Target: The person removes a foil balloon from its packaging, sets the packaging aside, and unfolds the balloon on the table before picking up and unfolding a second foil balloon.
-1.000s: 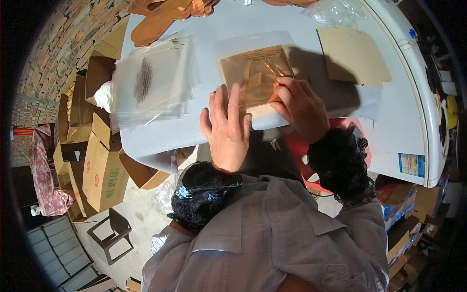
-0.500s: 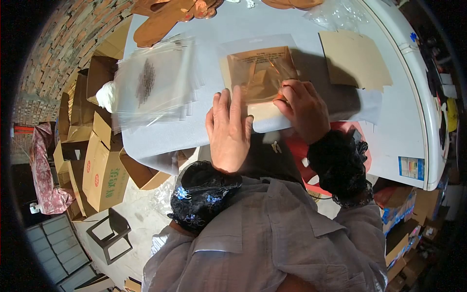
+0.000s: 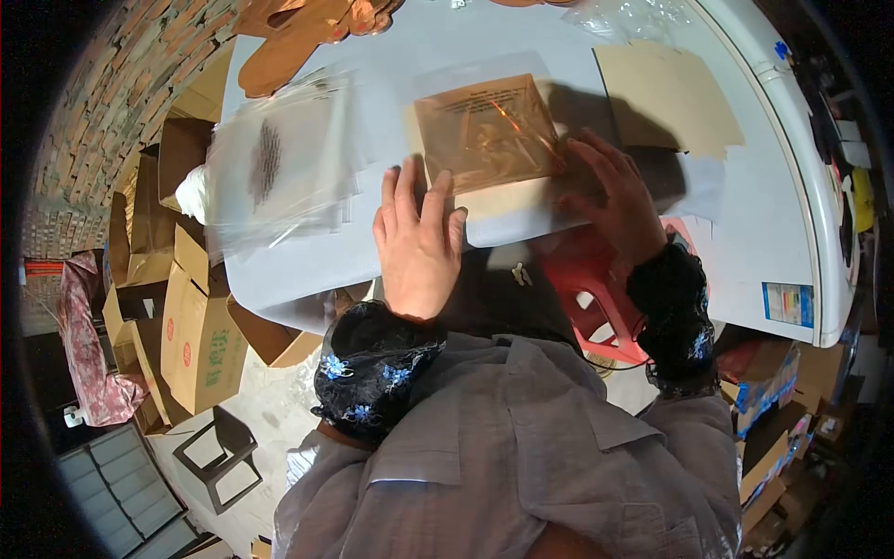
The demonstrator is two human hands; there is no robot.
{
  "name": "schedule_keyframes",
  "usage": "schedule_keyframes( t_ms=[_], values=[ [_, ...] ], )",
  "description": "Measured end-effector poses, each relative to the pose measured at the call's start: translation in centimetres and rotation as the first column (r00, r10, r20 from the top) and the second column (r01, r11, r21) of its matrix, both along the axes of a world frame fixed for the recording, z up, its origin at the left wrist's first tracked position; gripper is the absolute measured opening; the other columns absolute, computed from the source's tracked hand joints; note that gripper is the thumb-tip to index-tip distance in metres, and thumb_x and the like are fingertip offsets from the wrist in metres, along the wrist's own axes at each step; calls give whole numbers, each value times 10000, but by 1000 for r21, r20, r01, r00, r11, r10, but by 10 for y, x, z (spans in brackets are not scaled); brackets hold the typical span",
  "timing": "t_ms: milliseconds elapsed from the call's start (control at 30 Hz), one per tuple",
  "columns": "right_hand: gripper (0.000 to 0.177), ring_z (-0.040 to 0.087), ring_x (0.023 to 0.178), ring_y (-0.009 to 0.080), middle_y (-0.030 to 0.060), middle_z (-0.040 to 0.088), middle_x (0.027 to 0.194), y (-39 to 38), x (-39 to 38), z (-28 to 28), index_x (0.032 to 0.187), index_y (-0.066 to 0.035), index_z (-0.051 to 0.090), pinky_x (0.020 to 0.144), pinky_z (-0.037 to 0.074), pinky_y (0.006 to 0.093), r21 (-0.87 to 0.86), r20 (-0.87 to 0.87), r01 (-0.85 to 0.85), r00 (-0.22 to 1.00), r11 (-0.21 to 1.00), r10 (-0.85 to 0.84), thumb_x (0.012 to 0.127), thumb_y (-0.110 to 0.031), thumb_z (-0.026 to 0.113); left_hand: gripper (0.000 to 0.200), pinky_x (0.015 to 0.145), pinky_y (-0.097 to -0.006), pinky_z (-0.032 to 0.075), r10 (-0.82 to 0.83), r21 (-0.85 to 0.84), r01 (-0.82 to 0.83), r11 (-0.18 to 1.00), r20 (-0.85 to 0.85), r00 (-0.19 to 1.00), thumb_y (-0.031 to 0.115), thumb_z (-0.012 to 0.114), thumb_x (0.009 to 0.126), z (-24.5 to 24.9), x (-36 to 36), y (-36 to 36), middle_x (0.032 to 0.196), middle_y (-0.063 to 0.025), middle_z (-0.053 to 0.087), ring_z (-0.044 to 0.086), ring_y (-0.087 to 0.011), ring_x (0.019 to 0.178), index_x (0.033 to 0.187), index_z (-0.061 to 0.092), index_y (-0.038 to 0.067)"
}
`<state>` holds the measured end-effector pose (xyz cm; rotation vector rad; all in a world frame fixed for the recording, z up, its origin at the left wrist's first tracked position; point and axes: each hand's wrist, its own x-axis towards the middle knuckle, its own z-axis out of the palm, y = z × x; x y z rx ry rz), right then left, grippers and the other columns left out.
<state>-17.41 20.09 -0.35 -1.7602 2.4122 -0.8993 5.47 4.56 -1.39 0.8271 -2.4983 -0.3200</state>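
A flat copper-brown item (image 3: 492, 140) lies in a clear printed plastic bag, with a pale cream card (image 3: 507, 198) showing along its lower and left edges. My left hand (image 3: 416, 247) is at the lower left corner of the package, fingers spread, the fingertips at or very near its edge. Just off the right edge is my right hand (image 3: 619, 200), with fingers apart and nothing held. It lies partly in shadow. To the left, a loose stack of clear plastic bags (image 3: 312, 140) is spread out, with dark print on top.
Cream card sheets (image 3: 666, 98) lie right of the package. Brown pieces (image 3: 298, 42) and crumpled clear plastic (image 3: 629, 23) sit at the table's far side. Cardboard boxes (image 3: 200, 326) stand left on the floor. A red stool (image 3: 596, 298) is below the table edge.
My right hand has let go of the package's right edge and opened. The left hand has lifted back slightly. The view has shifted a little, and the brown item looks flatter in its bag.
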Motion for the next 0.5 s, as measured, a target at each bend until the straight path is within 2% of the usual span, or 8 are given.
schedule_keyframes(
  t_ms=[133,233,300,333,367,467,500],
  values=[
    [630,424,1358,362,165,433,1485,1,-14,-3,1413,-121,479,1121,367,456,2,2,-105,994,994,105,841,-194,735,473,1038,-511,371,-63,-47,62,997,-1,998,176,628,919,-3,-2,-6,1440,-179,457,427,-381,1314,1377,521,122],
    [621,428,1360,348,156,433,1487,-2,-26,1,1411,-110,488,1125,361,439,23,8,-188,982,982,188,844,-176,732,467,1003,-475,405,-68,-89,65,994,-22,997,158,625,918,2,-5,-10,1401,-161,494,466,-367,1268,1374,530,132],
    [625,430,1365,320,138,419,1504,-2,-36,-3,1418,-92,499,1138,340,412,32,32,-234,972,972,233,842,-152,734,460,978,-461,419,-87,-59,85,995,-32,996,153,629,916,3,-7,-19,1367,-143,518,485,-351,1231,1367,542,135],
    [608,435,1357,333,150,427,1492,-1,-38,-3,1407,-89,497,1130,354,420,22,30,-238,971,971,238,845,-145,724,457,966,-453,427,-97,-42,96,994,-36,995,150,631,915,3,-8,-22,1350,-134,530,494,-343,1213,1363,548,136],
    [592,439,1350,347,163,434,1480,-1,-38,-3,1397,-87,496,1122,367,428,12,25,-243,970,970,243,849,-138,714,476,961,-440,431,-98,-96,91,991,-70,993,106,619,911,3,-11,-23,1236,-139,583,533,-336,1107,1380,553,151],
    [555,464,1324,355,187,472,1433,-2,-42,-13,1373,-69,502,1101,389,430,-94,79,-237,967,967,244,849,-98,684,446,967,-441,424,-114,-90,111,990,-35,993,128,612,927,3,-10,-25,1218,-148,581,525,-338,1099,1369,566,151],
    [545,473,1315,353,192,487,1416,-3,-39,-14,1366,-61,506,1094,394,428,-145,108,-224,965,964,240,848,-81,674,455,1024,-490,387,-108,0,108,994,19,994,261,660,922,2,-7,-27,1340,-200,516,463,-387,1229,1352,574,138]
  ],
)
